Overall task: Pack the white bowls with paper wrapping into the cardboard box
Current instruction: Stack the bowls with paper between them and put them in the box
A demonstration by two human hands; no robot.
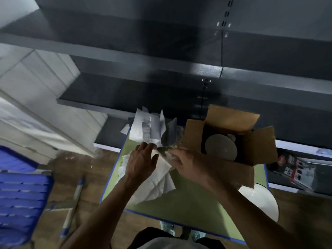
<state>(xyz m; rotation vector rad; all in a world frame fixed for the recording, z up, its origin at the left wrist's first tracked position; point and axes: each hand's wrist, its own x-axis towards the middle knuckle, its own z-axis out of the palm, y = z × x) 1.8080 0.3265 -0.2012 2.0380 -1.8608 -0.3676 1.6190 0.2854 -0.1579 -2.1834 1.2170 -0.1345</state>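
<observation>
A green table [179,200] holds an open box [258,141] with one bowl [221,146] inside. Paper [154,187] lies left of the box. A second bowl [260,198] sits near it. The left hand [142,159] lies on the paper, fingers straight. The right hand [188,166] is too blurry to tell its fingers.

Dark grey metal shelves [161,56] ahead, dimly lit. White panelled wall [36,97] at left. Brown wooden floor [86,169] below, blue plastic slats [19,194] at far left. Green blue-edged desk [179,200] in the middle.

Left hand [142,159] and right hand [190,166] on paper wrapping [152,191], open cardboard box [258,141] holding bowl [221,146], green table [179,203]
</observation>
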